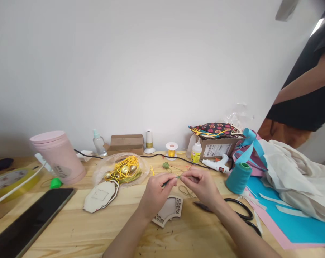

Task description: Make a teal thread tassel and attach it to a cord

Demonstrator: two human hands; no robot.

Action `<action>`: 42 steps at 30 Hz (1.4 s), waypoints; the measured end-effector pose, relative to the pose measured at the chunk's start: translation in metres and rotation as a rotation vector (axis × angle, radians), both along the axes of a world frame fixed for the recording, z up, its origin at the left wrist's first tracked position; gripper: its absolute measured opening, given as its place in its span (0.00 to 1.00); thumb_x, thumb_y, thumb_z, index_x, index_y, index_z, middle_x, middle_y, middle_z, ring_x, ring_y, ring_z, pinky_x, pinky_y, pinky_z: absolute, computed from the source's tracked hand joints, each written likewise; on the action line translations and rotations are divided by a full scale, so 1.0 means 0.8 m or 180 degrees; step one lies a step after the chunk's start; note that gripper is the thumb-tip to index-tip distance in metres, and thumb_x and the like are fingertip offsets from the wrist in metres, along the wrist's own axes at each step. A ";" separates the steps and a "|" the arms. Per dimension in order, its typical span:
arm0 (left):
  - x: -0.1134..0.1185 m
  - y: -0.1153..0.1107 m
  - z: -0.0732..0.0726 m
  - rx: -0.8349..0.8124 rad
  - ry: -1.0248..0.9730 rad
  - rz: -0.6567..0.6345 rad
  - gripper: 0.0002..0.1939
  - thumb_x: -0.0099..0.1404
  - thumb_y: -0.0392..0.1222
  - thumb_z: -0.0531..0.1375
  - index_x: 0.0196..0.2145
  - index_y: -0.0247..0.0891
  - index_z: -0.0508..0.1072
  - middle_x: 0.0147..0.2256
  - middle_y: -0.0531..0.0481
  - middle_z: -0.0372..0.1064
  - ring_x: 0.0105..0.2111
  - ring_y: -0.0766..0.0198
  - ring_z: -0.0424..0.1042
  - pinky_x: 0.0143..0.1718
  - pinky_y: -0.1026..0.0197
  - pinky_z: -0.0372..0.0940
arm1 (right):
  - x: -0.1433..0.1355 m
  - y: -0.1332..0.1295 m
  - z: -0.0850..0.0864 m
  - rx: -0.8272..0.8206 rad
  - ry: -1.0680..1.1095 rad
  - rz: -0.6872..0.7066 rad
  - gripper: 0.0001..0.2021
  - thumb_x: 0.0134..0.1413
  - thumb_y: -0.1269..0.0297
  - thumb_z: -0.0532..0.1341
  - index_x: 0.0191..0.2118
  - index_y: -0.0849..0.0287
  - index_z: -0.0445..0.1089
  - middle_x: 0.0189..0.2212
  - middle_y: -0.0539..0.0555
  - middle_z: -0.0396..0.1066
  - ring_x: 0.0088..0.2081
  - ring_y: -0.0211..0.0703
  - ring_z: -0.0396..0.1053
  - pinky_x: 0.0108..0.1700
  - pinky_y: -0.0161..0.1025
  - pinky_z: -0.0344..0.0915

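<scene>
My left hand [159,188] and my right hand [201,184] meet above the middle of the wooden table, fingertips pinched close together. Between them is a small bit of green cord [178,177], gripped from both sides. Just behind, a small green bundle of cord [166,165] lies on the wood, with thin strands trailing toward my right hand. Under my wrists rests a fan-shaped wooden frame [171,209] with cut-out lattice corners. Black-handled scissors [240,209] lie beneath my right forearm, partly hidden by it.
Left are a phone [30,222], a pink tumbler [58,156] and a plastic bag [100,170] with gold bells and yellow cord. Behind stand a glue bottle [196,152] and a glue gun [217,164]. Right are teal thread [239,178] and blue sheets [296,218]. A person stands far right.
</scene>
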State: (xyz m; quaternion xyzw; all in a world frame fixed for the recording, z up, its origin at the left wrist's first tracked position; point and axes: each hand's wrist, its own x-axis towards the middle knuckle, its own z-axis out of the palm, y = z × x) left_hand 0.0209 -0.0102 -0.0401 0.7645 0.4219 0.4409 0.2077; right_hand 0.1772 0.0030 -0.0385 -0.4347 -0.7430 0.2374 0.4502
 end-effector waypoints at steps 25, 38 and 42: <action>0.002 0.001 -0.001 0.0066 0.0305 -0.0406 0.10 0.60 0.38 0.51 0.28 0.37 0.71 0.24 0.52 0.67 0.26 0.68 0.65 0.29 0.67 0.58 | 0.013 0.006 0.005 -0.0170 -0.0002 0.0220 0.08 0.45 0.64 0.59 0.25 0.62 0.72 0.18 0.48 0.60 0.20 0.33 0.55 0.22 0.31 0.52; -0.001 -0.001 -0.004 0.0386 -0.0155 -0.0004 0.08 0.59 0.37 0.53 0.30 0.37 0.72 0.25 0.51 0.70 0.27 0.68 0.66 0.30 0.67 0.60 | -0.006 -0.007 0.002 -0.2065 0.1966 0.0380 0.10 0.35 0.60 0.65 0.23 0.61 0.69 0.12 0.42 0.55 0.15 0.25 0.42 0.16 0.28 0.40; 0.000 -0.001 -0.004 0.0363 -0.0279 0.0116 0.07 0.59 0.37 0.54 0.30 0.37 0.72 0.26 0.51 0.70 0.28 0.68 0.66 0.30 0.68 0.60 | -0.013 -0.011 -0.001 -0.1867 0.1807 0.0448 0.09 0.35 0.60 0.65 0.22 0.61 0.70 0.14 0.44 0.58 0.16 0.27 0.48 0.18 0.28 0.45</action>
